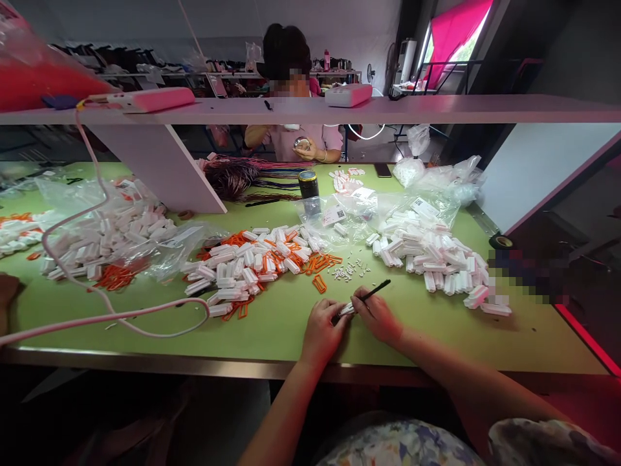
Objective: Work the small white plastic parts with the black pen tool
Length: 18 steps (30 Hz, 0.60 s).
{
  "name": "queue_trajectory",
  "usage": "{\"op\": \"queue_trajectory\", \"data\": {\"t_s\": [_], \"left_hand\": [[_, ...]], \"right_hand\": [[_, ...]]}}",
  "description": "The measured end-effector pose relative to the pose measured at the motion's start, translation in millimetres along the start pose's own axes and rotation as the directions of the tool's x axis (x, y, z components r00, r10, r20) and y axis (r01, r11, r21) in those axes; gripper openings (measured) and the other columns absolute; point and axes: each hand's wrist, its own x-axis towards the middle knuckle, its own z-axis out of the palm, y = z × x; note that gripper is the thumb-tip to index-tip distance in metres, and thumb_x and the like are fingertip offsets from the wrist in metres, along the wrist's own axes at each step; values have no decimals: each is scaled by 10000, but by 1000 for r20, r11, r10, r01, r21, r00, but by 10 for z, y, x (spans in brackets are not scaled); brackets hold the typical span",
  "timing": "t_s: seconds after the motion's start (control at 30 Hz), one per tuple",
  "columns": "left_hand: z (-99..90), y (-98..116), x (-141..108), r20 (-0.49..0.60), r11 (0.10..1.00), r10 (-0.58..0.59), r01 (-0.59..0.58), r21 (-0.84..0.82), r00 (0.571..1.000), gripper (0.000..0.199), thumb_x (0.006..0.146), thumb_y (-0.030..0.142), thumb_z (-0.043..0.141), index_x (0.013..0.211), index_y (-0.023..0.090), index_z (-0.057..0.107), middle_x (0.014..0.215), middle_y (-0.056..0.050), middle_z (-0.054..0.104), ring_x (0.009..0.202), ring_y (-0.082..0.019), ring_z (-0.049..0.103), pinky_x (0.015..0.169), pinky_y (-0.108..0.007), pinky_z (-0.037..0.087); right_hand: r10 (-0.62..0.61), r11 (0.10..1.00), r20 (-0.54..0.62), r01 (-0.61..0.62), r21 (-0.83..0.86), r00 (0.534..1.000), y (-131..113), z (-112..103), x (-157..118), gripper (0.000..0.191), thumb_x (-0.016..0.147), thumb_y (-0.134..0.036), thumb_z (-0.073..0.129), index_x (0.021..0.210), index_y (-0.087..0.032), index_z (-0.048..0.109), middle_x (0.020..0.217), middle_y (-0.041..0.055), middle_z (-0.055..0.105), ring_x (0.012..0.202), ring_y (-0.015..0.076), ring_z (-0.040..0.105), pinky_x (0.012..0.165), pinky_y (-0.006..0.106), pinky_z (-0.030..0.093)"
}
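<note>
Near the front edge of the green table, my left hand (324,327) is closed on a small white plastic piece (347,309), partly hidden by the fingers. My right hand (381,317) meets it from the right, its fingers pinched round a slim black tool (378,288) that points up and to the right. Whether that tool is a pair of tweezers or a pen, I cannot make out. Just beyond my hands lie tiny white parts (345,270) and orange plastic frames (320,283). A pile of white plastic pieces mixed with orange frames (242,265) spreads to the left.
More white pieces (436,252) are heaped on the right, beside clear plastic bags (334,213). A dark can (308,186) stands behind. A pink cable (145,317) loops across the left. Overhead runs a shelf (262,111); a co-worker (310,139) sits opposite.
</note>
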Motion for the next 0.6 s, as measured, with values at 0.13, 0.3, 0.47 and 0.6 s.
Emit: {"op": "queue_trajectory", "data": {"t_s": [0.13, 0.3, 0.47, 0.6], "left_hand": [[3, -7, -5, -7, 1000, 9, -9, 11, 1000, 137, 880, 231, 697, 1001, 203, 754, 910, -52, 680, 908, -218, 617, 846, -358, 498], [2, -5, -3, 6, 1000, 3, -3, 10, 1000, 130, 881, 222, 701, 997, 196, 754, 910, -57, 681, 915, -224, 618, 851, -364, 494], [2, -5, -5, 10, 1000, -5, 4, 11, 1000, 129, 886, 231, 696, 998, 202, 752, 919, -57, 677, 921, -227, 616, 857, -369, 492], [-3, 2, -4, 10, 1000, -10, 10, 9, 1000, 129, 882, 226, 695, 996, 207, 752, 915, -52, 674, 922, -227, 607, 856, -368, 490]], "right_hand": [[-20, 999, 11, 21, -31, 1000, -2, 4, 9, 229, 1005, -338, 390, 800, -247, 436, 698, -12, 530, 648, 177, 524, 660, 287, 409], [-38, 997, 10, 38, -61, 999, -19, -13, 9, 218, 1004, -325, 391, 807, -245, 438, 698, -12, 531, 644, 173, 512, 648, 280, 395], [-45, 995, 25, 47, -90, 999, -20, -15, -4, 220, 1013, -318, 391, 811, -246, 441, 684, -16, 529, 627, 167, 507, 635, 271, 393], [-92, 982, 38, 97, -164, 995, -1, -1, -16, 212, 1017, -295, 394, 826, -239, 466, 695, -3, 560, 633, 170, 523, 644, 273, 397]]}}
